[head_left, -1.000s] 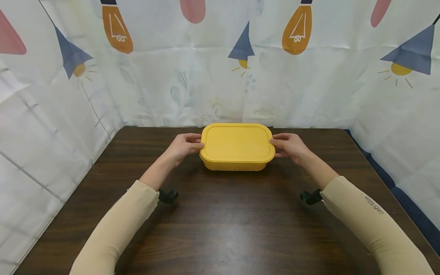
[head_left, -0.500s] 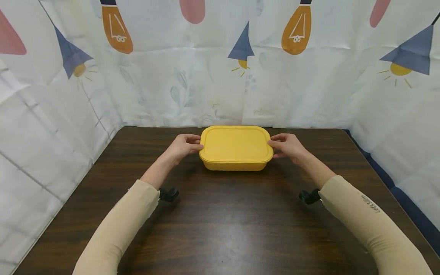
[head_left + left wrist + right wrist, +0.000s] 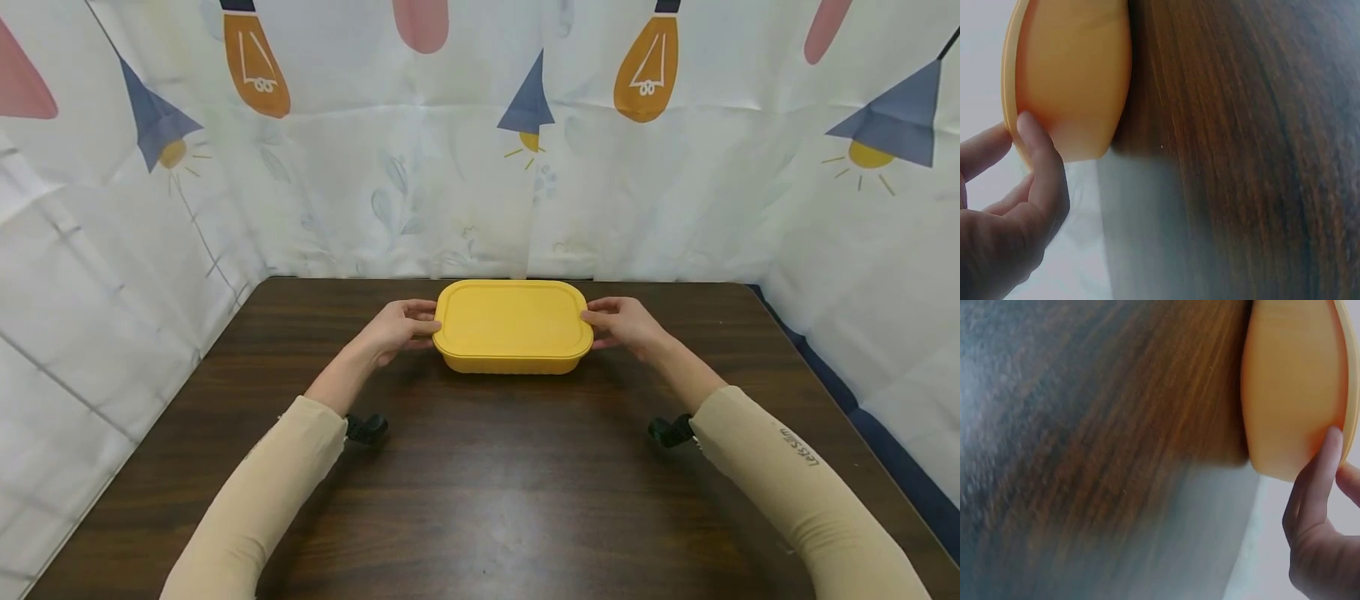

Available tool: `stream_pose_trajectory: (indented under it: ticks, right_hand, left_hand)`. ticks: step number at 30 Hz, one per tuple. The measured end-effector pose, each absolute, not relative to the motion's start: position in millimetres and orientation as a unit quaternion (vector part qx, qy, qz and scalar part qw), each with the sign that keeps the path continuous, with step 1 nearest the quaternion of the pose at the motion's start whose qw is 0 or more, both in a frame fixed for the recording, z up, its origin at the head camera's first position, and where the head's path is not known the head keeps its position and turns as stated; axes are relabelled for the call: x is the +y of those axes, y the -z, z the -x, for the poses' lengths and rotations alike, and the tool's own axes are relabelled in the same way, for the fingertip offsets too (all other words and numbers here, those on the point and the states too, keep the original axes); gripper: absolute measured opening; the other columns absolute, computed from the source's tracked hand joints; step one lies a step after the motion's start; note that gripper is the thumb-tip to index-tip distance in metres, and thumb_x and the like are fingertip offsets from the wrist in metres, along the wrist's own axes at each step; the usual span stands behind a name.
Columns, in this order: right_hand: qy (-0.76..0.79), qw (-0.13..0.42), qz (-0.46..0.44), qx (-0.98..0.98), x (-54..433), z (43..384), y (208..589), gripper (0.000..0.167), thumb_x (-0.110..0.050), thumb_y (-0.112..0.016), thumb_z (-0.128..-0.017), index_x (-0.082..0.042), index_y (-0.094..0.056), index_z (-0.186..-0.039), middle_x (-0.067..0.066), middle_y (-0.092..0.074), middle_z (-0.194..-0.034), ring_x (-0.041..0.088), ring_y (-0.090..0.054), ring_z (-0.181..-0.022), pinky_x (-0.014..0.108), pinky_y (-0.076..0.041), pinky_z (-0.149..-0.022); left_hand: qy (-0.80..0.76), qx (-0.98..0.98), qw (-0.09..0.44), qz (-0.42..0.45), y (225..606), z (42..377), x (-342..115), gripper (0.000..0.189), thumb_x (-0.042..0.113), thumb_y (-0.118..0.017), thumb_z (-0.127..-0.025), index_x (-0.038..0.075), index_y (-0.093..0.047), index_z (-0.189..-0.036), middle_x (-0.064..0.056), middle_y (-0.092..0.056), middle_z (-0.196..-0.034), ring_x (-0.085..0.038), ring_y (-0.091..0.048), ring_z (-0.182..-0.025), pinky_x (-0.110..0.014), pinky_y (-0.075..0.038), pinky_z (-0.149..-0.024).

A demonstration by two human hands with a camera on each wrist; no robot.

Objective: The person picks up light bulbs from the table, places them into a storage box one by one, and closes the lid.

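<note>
A yellow lidded food container (image 3: pixel 513 321) is near the far edge of the table, between my two hands. My left hand (image 3: pixel 394 330) pinches the left end of its rim, thumb at the lid and fingers under the lip. At the opposite end my right hand (image 3: pixel 632 323) grips the rim in the same way. Both wrist views show the container's side wall (image 3: pixel 1075 75) with fingertips against it just below the rim. Its base lies close along the wood surface there. The closed lid hides whatever is inside.
Dark wood-grain table (image 3: pixel 487 483) extends toward me in front of the container. Close behind its far edge hangs a white printed curtain (image 3: pixel 465 192), which continues down both sides. A dark blue strip (image 3: pixel 825 367) runs along the table's right edge.
The container's top has come down in the head view and shifted slightly left, with both hands still gripping it. The right forearm has drawn a little to the left.
</note>
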State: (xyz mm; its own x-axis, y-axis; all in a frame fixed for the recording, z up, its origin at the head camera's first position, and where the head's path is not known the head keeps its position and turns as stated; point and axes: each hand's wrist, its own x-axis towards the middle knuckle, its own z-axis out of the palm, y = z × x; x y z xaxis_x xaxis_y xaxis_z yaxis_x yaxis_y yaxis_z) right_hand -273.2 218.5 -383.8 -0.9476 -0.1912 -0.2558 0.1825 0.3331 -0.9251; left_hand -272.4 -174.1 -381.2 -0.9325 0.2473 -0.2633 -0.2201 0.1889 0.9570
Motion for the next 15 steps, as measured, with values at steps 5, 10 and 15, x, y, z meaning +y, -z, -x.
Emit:
stream_pose_trajectory:
  ticks: [5,10,15]
  right_hand:
    - [0.613,0.180,0.010,0.769,220.7,274.9,386.2,0.058,-0.020,-0.058,-0.107,0.002,-0.035,-0.156,0.023,-0.049,-0.141,0.029,-0.061,-0.112,0.034,-0.062,-0.081]
    - [0.630,0.197,0.013,0.751,222.6,275.6,390.4,0.062,-0.020,-0.056,-0.108,-0.001,-0.028,-0.160,0.022,-0.048,-0.141,0.025,-0.062,-0.109,0.035,-0.062,-0.083]
    - [0.634,0.208,0.015,0.745,226.2,274.6,391.4,0.063,-0.021,-0.056,-0.109,-0.001,-0.026,-0.160,0.020,-0.050,-0.136,0.022,-0.064,-0.105,0.036,-0.061,-0.084]
  left_hand:
    - [-0.656,0.728,0.201,-0.005,385.2,274.9,-177.2,0.062,0.005,-0.064,-0.102,0.000,-0.035,-0.157,-0.024,-0.048,-0.143,-0.021,-0.067,-0.101,-0.033,-0.060,-0.087]
    - [-0.667,0.714,0.213,0.000,388.0,274.6,-179.4,0.063,0.004,-0.062,-0.103,0.002,-0.033,-0.159,-0.023,-0.049,-0.141,-0.019,-0.067,-0.097,-0.032,-0.060,-0.088]
    - [-0.665,0.716,0.213,-0.010,389.1,272.0,-178.3,0.063,0.005,-0.062,-0.103,0.001,-0.033,-0.158,-0.023,-0.050,-0.140,-0.019,-0.068,-0.099,-0.034,-0.059,-0.091]
